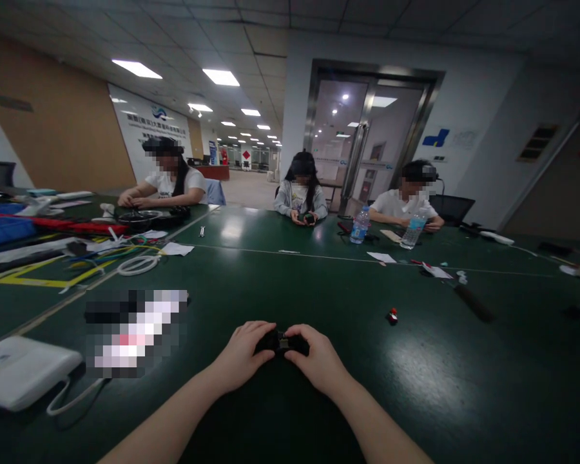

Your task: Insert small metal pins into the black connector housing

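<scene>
My left hand [244, 354] and my right hand [316, 356] grip a small black object [283, 343] from its two sides, low above the green table. Thumbs lie on the near side and fingers curl around the far side. Between the hands shows a narrower, lighter middle part; my fingers cover both ends, so I cannot make out its exact kind. To the right of my right hand, a small red and white item [392, 316] sits on the table.
At left are a white box [26, 370] with a cable, a blurred-out device, a coiled white cable [138, 265] and blue trays [4, 231]. Two water bottles [360, 225] stand across the green table [251, 283]. A dark-handled tool [473, 303] lies right. Three people sit opposite.
</scene>
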A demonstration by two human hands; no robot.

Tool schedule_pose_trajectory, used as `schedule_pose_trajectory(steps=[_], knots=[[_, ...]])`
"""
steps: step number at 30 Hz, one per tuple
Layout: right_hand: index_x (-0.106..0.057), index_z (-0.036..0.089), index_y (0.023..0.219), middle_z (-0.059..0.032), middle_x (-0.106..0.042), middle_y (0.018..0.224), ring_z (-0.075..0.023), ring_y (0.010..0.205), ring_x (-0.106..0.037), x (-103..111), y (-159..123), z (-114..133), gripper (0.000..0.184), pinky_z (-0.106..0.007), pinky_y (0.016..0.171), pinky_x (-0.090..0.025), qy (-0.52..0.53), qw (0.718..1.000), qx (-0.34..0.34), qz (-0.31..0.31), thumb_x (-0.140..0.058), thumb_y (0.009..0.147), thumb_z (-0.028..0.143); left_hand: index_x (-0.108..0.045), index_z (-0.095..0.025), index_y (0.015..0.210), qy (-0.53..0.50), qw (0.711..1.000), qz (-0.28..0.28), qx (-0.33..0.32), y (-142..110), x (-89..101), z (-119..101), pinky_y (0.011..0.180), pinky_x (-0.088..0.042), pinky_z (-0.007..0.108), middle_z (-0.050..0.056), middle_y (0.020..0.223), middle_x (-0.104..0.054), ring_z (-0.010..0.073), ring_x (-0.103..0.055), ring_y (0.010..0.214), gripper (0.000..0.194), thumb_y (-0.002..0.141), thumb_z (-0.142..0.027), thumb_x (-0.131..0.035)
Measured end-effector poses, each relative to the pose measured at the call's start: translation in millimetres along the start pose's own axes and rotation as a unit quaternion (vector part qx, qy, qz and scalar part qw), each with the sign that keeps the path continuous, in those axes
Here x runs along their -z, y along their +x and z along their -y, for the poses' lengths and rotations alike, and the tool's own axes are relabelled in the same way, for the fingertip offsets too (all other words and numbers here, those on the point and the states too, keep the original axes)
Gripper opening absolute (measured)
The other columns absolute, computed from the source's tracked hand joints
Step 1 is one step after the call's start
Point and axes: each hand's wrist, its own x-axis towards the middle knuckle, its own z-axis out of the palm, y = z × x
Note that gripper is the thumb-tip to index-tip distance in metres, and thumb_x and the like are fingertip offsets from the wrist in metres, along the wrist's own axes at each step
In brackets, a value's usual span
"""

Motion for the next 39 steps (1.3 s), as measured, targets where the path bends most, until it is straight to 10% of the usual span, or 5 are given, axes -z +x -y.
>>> schedule_pose_trajectory(steps=[39], knots=[[-0.061,0.029,0.098,0.0015,-0.059,0.099,-0.0165,0.097,-0.049,-2.0,1.2,4.3,0.026,-0.032,0.085,-0.039,-0.075,0.996,0.052,0.019,-0.056,0.074,0.02,-0.047,-0.024,0.119,0.006,1.0,0.013,0.004,1.9,1.3,0.8,0.098,-0.031,0.036,0.004,0.121,-0.05,0.0209,-0.042,0.113,0.044,0.075,-0.023,-0.052]])
